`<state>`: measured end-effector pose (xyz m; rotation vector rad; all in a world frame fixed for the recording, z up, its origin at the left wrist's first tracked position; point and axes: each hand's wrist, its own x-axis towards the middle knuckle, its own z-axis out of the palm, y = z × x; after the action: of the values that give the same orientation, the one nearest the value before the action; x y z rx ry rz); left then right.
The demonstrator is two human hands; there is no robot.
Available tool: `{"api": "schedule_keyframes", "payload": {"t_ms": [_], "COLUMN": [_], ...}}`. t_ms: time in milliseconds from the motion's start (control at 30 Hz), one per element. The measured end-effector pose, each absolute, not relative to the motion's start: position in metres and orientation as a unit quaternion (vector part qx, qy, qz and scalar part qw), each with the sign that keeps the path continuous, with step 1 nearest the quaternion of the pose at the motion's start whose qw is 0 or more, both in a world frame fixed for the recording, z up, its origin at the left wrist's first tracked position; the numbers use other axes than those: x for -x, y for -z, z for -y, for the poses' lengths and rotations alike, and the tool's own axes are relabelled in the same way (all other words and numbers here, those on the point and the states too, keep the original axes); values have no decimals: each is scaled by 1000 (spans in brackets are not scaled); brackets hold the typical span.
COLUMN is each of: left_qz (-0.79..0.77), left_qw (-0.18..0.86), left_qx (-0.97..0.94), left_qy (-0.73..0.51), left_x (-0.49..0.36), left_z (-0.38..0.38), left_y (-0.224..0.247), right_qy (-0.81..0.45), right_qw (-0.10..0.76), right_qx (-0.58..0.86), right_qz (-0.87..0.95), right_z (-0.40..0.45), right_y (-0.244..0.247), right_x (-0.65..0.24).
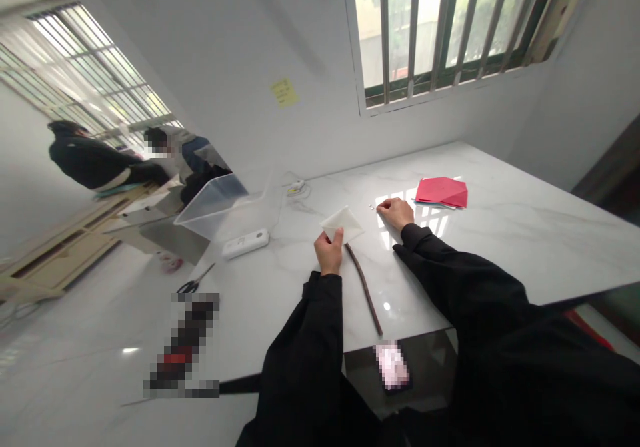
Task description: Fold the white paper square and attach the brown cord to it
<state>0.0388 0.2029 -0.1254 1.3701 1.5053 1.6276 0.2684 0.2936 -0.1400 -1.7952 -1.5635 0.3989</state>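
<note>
While the left hand [329,252] pinches a folded white paper [343,224] at its lower edge, thumb on the near face and fingers closed tightly behind it, the paper stays over the middle of a white marble table [525,234], though whether it touches the top is hard to tell. Just to its right, the right hand [395,212] rests low with its fingers curled narrowly together; whether they hold anything cannot be told. A few tiny white bits [371,206] lie just beyond those fingertips. A thin dark stick [365,288] lies on the table beneath the left hand, slanting toward the near edge. Farther right sits a small stack of red paper [442,192] with a pale blue sheet showing beneath it. To the left are a white power strip [245,244] and a tilted transparent plastic bin [213,204], with a pair of scissors [195,282] beyond them, low on the left. A pixelated phone-like object [393,366] shows past the near table edge. Well off to the left, two seated people [87,157] are turned away, while a yellow sticky note [285,92] clings to the wall beside a barred window [440,34].
</note>
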Motion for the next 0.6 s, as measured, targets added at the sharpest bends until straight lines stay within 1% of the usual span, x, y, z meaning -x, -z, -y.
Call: {"api": "schedule_keyframes", "payload": {"t_ms": [133, 300, 500, 600], "left_qz": [-557, -541, -543, -540], "left_qw": [276, 303, 291, 287], "left_qx": [-512, -491, -525, -529], "left_qy": [-593, -612, -587, -588], "left_x": [-40, -37, -38, -39], "left_z": [-201, -206, -208, -208], "left_y": [122, 124, 127, 127], "right_qy": [-154, -159, -261, -303], "right_qw": [365, 442, 473, 508], "right_qx": [694, 667, 590, 561], "right_qz": [601, 578, 600, 579], "right_z": [-291, -278, -251, -240], "right_y": [140, 142, 146, 143], "right_x": [-269, -277, -283, -284]}}
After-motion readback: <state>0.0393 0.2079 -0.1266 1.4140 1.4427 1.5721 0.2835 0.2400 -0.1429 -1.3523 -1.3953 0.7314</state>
